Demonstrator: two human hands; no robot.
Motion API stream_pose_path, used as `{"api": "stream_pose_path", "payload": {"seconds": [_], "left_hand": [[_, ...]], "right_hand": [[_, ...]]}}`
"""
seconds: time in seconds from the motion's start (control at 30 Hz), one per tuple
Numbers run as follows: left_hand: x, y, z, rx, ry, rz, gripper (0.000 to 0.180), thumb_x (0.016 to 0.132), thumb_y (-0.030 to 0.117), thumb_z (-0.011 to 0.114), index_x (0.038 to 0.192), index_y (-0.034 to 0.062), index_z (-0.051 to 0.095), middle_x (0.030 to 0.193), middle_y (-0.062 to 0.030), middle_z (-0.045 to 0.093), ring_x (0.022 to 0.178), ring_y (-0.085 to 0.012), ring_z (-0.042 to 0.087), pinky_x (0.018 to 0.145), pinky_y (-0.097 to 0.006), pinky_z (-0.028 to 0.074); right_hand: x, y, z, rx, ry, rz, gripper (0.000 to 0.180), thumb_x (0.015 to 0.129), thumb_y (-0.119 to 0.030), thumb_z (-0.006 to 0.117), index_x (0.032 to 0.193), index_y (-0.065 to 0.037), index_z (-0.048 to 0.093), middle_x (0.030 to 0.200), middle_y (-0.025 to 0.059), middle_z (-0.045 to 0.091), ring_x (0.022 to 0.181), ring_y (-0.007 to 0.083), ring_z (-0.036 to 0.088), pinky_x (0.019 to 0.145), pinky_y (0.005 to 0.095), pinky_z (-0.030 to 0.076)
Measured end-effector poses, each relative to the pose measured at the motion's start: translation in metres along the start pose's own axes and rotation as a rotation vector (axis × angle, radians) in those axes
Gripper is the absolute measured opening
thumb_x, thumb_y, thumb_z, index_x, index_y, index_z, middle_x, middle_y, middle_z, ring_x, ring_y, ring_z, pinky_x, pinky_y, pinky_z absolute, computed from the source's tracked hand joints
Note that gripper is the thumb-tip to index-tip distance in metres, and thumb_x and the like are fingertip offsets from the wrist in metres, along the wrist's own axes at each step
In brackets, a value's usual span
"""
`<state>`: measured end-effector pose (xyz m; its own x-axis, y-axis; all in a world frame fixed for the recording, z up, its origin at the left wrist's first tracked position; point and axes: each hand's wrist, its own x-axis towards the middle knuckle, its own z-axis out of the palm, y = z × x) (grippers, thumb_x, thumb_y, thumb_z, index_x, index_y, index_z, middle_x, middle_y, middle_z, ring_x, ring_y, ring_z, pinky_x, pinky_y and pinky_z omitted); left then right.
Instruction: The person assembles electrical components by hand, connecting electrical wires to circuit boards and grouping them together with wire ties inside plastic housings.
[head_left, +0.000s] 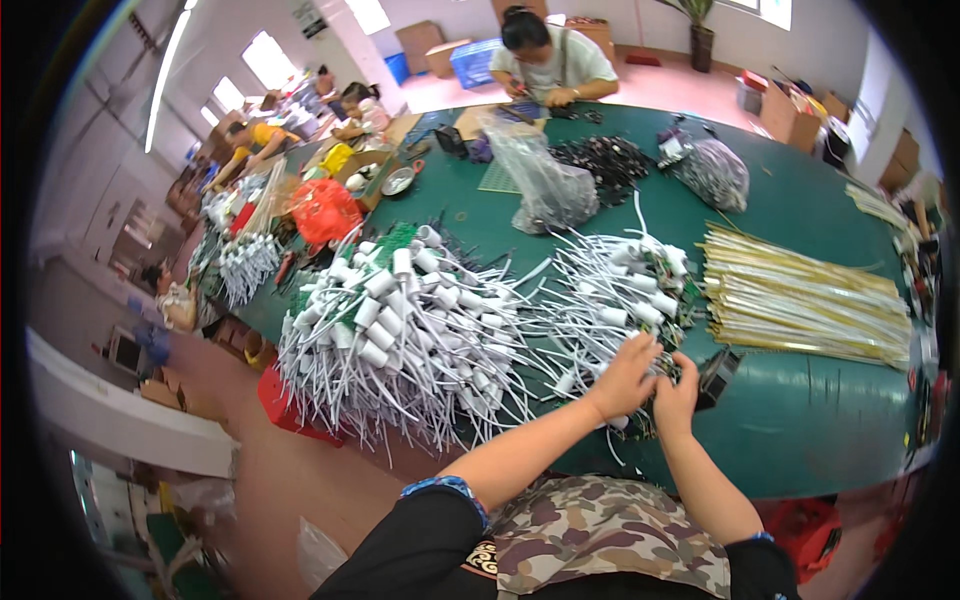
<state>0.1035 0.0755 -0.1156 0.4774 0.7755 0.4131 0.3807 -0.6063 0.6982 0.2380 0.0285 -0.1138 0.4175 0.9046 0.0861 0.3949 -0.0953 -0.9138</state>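
My left hand (625, 378) is at the near right edge of a smaller pile of white cylindrical parts with white wires (613, 315). Its fingers are bent together at the tips. Close beside it, my right hand (677, 402) has its thumb and forefinger curled toward a small greenish part at the pile's edge. What either hand grips is too small and hidden to name. Just right of my right hand is a black box-shaped object (718, 378) on the green table (800, 420). A larger heap of the same wired white cylinders (400, 320) lies to the left.
Long yellow and white strips (800, 295) lie on the right. Farther back are a clear plastic bag (555, 190), a heap of black parts (605, 165) and a filled bag (715, 172). A red bag (325, 211) sits at left. A person (555, 70) works across the table.
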Motion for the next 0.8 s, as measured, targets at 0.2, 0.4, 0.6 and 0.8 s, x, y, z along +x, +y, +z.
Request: {"api": "stream_pose_path", "payload": {"seconds": [0.2,0.4,0.6,0.8], "left_hand": [[-0.018,0.018,-0.030,0.020,0.108,0.082,0.066,0.076,0.011,0.069,0.136,0.0043,0.043,0.142,-0.0256,0.034,0.134,-0.0445,0.031,0.111,-0.048,0.029],[-0.094,0.019,-0.090,0.017,0.198,-0.145,0.037,0.085,0.008,0.061,0.120,0.0036,0.055,0.129,-0.0196,0.051,0.119,-0.0373,0.051,0.100,-0.043,0.042],[-0.178,0.027,-0.116,0.028,0.468,-0.424,0.022,0.085,0.010,0.063,0.105,0.0004,0.062,0.112,-0.0162,0.063,0.106,-0.0338,0.060,0.092,-0.039,0.047],[-0.217,0.027,-0.112,-0.017,0.516,-0.594,0.016,0.086,0.009,0.062,0.100,0.0003,0.063,0.105,-0.0148,0.065,0.099,-0.0301,0.063,0.088,-0.036,0.049]], "right_hand": [[0.018,-0.111,0.014,0.025,-0.056,-0.554,0.029,0.080,-0.003,0.062,0.108,-0.001,0.056,0.130,0.0197,0.053,0.122,0.0359,0.049,0.104,0.0444,0.036],[0.063,-0.228,0.139,0.198,-0.515,-0.806,0.030,0.087,-0.012,0.063,0.115,-0.001,0.059,0.123,0.0152,0.060,0.112,0.0299,0.057,0.099,0.0374,0.043],[0.112,-0.293,0.293,0.107,-0.751,-0.697,0.060,0.084,-0.030,0.066,0.135,-0.003,0.047,0.125,0.0188,0.060,0.117,0.0357,0.055,0.102,0.0398,0.041],[0.106,-0.320,0.314,-0.113,-0.928,-0.750,0.068,0.071,-0.031,0.080,0.129,-0.005,0.057,0.119,0.0185,0.062,0.105,0.0306,0.062,0.093,0.0367,0.048]]}}
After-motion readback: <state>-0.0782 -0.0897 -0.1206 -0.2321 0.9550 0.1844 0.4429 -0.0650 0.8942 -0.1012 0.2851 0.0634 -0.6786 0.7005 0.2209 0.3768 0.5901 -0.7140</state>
